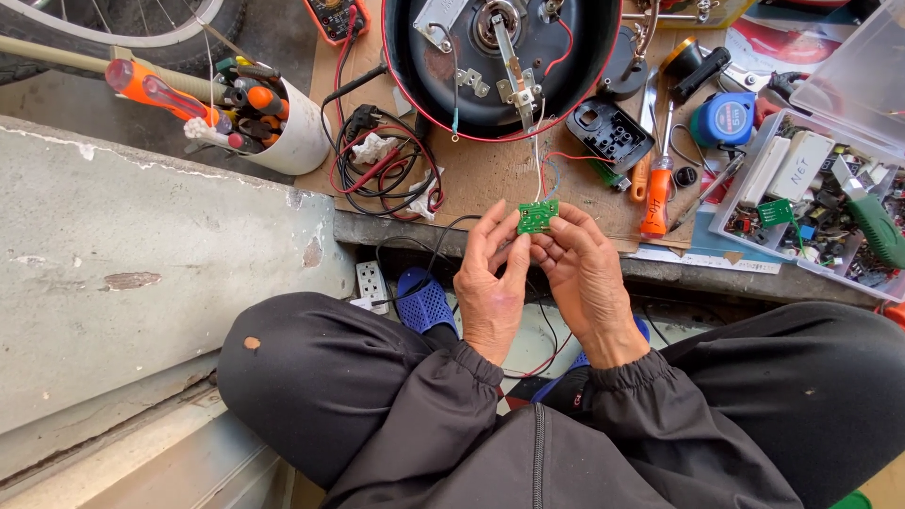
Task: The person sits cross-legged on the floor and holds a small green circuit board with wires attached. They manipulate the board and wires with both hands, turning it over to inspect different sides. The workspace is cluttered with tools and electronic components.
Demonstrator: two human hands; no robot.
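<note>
Green, small and rectangular, the circuit board (537,217) is pinched between the fingertips of the left hand (490,278) and right hand (586,278), white wires running toward twelve o'clock. Beyond lies a brown cardboard sheet (490,174) on a grey concrete ledge (141,264).

My bare left hand (490,283) and right hand (589,283), dark jacket with gathered elastic cuffs (481,363), front zip (539,457) at six o'clock, dark trousers (320,377), blue sandals (424,302)

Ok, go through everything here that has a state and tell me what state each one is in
Circuit board: held up in both hands, wires attached.
Left hand: gripping the board.
Right hand: gripping the board.
Appliance: upturned, base open, wiring exposed.
Parts box: lid open.
Orange screwdriver: lying flat.
</note>
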